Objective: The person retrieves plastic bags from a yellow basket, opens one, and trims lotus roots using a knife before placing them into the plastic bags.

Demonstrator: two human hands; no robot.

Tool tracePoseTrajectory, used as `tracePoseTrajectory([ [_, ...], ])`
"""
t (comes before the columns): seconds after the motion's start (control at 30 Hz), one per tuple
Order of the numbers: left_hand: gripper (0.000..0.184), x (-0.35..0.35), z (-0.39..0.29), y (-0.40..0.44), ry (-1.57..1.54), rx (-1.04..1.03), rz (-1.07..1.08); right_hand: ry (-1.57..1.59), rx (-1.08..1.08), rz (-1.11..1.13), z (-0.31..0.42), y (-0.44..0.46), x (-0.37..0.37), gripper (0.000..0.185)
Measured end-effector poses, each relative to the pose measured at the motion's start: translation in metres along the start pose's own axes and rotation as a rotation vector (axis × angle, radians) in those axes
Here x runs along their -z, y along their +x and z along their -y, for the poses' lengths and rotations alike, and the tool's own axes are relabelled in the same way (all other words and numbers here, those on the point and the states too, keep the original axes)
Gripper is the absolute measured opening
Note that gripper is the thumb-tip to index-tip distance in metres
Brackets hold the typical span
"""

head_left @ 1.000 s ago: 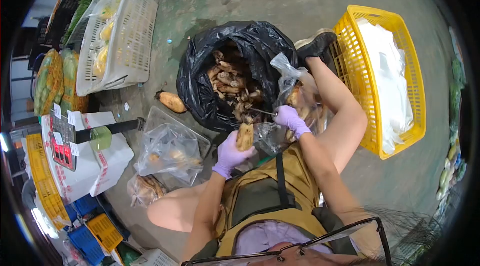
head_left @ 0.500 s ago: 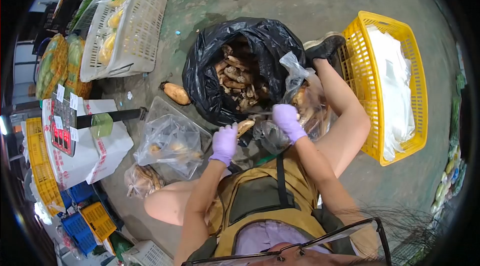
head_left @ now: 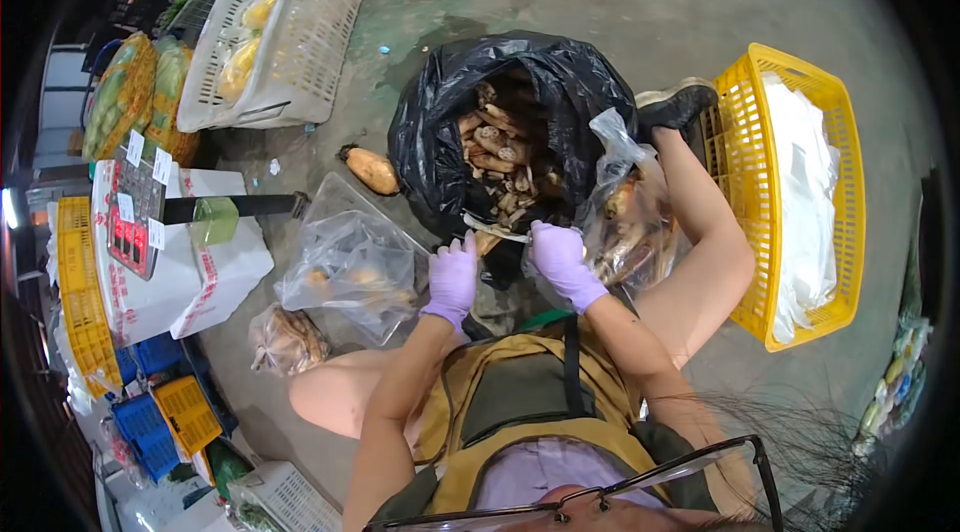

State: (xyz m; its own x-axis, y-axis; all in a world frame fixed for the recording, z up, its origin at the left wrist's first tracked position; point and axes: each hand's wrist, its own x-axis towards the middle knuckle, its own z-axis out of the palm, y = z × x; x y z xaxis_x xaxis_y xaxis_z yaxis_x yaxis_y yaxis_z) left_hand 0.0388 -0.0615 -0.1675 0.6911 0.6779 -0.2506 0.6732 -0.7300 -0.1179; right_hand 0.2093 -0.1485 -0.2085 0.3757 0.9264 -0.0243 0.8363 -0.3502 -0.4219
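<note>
My left hand (head_left: 452, 282), in a lilac glove, is closed round a short brownish piece of lotus root (head_left: 487, 243) at the near rim of a black plastic bag (head_left: 425, 157). The gloved right hand (head_left: 562, 262) grips a knife (head_left: 500, 231), whose blade lies across the end of that piece. Inside the open bag are several muddy lotus root pieces (head_left: 492, 142) and offcuts. A whole lotus root (head_left: 369, 170) rests on the floor left of the bag. Beside my right hand stands a clear bag (head_left: 630, 222) holding more roots.
Left of me are a clear bag (head_left: 350, 267) on a tray, a smaller filled bag (head_left: 287, 340) and a scale (head_left: 135, 212). A white crate (head_left: 290, 42) stands farther off. On the right, a yellow crate (head_left: 757, 202) holds white plastic bags (head_left: 803, 202).
The view has shifted slightly, so most things appear farther right. My right hand has come lower and nearer the left, and the knife blade now tilts across the lotus root's end.
</note>
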Motion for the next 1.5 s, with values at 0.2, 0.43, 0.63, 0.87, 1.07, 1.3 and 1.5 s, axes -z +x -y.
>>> tracePoseTrajectory([
  [0.2,0.055,0.013,-0.015,-0.002,-0.018,-0.025,0.036,-0.044,-0.043,0.013,-0.021,0.002,-0.021,0.004],
  [0.43,0.047,0.003,-0.012,-0.001,0.053,-0.053,0.052,-0.171,-0.13,0.098,-0.07,0.0,-0.034,0.011],
  [0.63,0.04,0.004,0.11,-0.029,-0.449,0.301,-0.285,0.019,-0.394,0.244,-0.104,0.017,-0.024,0.032],
  [0.87,0.041,-0.058,0.274,-0.041,-0.777,0.557,-0.655,0.156,-0.468,0.435,-0.073,0.021,-0.013,0.037],
  [1.07,0.049,-0.088,0.272,-0.061,-0.168,0.782,0.353,0.218,-0.497,0.359,-0.086,0.017,-0.008,0.04],
  [1.3,0.037,-0.068,0.247,0.014,-0.21,0.564,-0.052,0.325,-0.477,0.322,-0.072,0.024,-0.007,0.037],
  [1.5,0.024,-0.045,0.049,0.12,-0.725,-0.336,-0.276,0.812,-0.256,0.157,-0.086,0.048,-0.012,0.063],
])
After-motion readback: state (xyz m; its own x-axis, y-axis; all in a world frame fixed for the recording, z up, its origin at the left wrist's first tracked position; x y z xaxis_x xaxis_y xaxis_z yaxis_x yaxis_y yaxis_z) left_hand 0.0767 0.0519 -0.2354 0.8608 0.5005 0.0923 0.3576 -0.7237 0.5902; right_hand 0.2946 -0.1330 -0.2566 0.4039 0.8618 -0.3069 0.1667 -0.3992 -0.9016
